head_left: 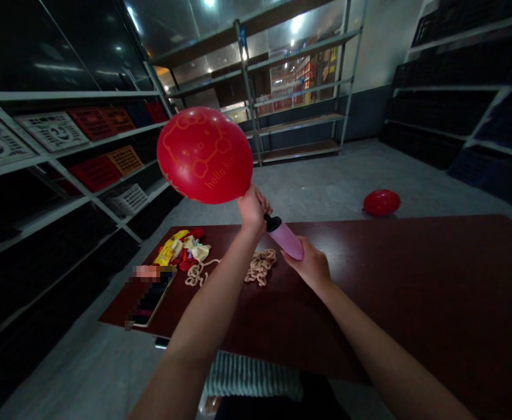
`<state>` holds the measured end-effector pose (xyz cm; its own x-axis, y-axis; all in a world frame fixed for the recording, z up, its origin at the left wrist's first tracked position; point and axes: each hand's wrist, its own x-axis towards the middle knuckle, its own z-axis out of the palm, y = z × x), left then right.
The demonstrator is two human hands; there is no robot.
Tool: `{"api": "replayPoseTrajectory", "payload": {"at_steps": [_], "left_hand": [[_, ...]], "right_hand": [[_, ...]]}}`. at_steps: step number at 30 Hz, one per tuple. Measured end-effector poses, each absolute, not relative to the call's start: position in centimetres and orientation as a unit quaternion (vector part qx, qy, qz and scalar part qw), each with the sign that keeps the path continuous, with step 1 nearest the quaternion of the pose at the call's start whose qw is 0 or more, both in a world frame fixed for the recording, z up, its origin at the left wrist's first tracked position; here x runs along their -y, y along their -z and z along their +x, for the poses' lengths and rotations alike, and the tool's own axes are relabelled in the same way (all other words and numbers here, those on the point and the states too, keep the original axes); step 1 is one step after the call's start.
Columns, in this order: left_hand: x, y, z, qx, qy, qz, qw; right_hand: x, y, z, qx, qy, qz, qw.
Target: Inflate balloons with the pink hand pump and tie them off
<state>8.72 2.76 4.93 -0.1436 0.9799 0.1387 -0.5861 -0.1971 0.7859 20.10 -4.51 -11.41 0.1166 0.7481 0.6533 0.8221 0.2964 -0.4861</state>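
Left of the table (413, 280), a shelf rack (76, 95) carries white crates (52, 129), red crates (94, 175) and orange crates (125, 160) — what they hold cannot be made out. On the table's left part lie limp balloons (183, 248), beige coiled strands (261, 266) and a partly blurred phone (153, 297). Beyond the table are grey floor (308, 186), a second red balloon (382, 202) and a metal rack (300, 125). Above the table, the left hand (255, 207) is closed at the neck of an inflated, printed balloon (206, 154); the right hand (312, 268) wraps the pink pump (286, 239) — its black end meets the left fist.
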Motion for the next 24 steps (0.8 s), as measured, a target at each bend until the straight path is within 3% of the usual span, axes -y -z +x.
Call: {"api": "replayPoseTrajectory", "payload": {"at_steps": [9, 24], "left_hand": [[-0.3, -2.9, 0.5, -0.286, -0.754, 0.215, 0.551], [6.7, -1.6, -12.6, -0.250, -0.843, 0.147, 0.453]], "right_hand": [[4.7, 12.0, 19.5, 0.746, 0.185, -0.509, 0.388], [5.3, 11.9, 18.1, 0.829, 0.133, -0.458, 0.293]]}}
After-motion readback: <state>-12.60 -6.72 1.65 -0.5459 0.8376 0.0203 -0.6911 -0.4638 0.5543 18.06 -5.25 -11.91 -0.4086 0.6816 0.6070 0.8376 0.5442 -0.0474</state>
